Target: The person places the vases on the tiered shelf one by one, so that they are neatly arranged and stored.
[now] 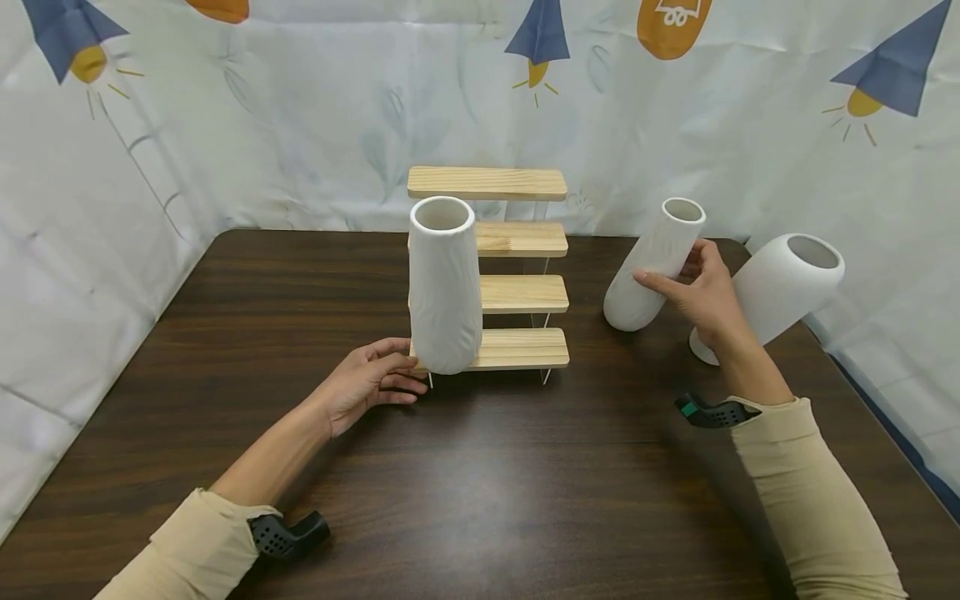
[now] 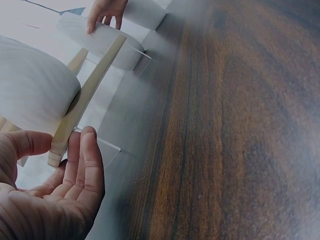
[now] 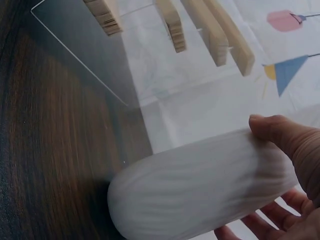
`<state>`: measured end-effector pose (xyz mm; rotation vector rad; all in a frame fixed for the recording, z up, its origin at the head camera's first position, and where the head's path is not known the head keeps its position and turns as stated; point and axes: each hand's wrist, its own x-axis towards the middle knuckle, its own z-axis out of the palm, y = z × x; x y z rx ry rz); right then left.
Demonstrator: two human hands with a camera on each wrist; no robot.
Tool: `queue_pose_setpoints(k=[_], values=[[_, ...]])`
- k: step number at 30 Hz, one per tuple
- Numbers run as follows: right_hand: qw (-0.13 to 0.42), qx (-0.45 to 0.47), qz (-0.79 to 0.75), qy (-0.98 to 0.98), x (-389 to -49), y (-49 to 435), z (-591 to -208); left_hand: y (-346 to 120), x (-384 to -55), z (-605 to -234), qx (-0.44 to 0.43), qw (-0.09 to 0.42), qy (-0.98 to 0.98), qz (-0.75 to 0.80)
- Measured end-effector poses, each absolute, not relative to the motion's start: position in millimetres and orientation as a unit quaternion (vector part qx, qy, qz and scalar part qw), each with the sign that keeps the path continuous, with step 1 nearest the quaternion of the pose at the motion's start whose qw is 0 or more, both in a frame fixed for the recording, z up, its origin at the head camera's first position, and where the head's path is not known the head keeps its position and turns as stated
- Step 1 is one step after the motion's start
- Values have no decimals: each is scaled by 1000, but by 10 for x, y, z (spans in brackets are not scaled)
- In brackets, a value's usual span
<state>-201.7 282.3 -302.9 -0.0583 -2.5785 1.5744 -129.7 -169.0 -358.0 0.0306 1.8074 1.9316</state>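
The head view, farthest off, looks forward and down over the dark brown wood-grain table (image 1: 487, 467). The left wrist view, close and tilted, faces rightward past the pale wooden four-tier stand (image 1: 525, 293); the right wrist view, nearest a tall white textured vase (image 3: 200, 185), faces the stand's ends. Both share stand and vase.

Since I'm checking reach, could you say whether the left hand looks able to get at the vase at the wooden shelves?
Probably yes: the left hand pinches the lowest shelf right beside that vase, with nothing visible between them, though it may need to release the shelf.
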Motion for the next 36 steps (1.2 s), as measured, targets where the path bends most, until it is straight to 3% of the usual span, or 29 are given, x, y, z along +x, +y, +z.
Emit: queue_pose_setpoints(k=[16, 36], values=[[29, 19, 536, -844, -2066, 2913, -3015, -1697, -1312, -3601, 19, 245, 660, 710], [36, 11, 519, -854, -2015, 2899, -3018, -1703, -1315, -3612, 16, 245, 656, 713]])
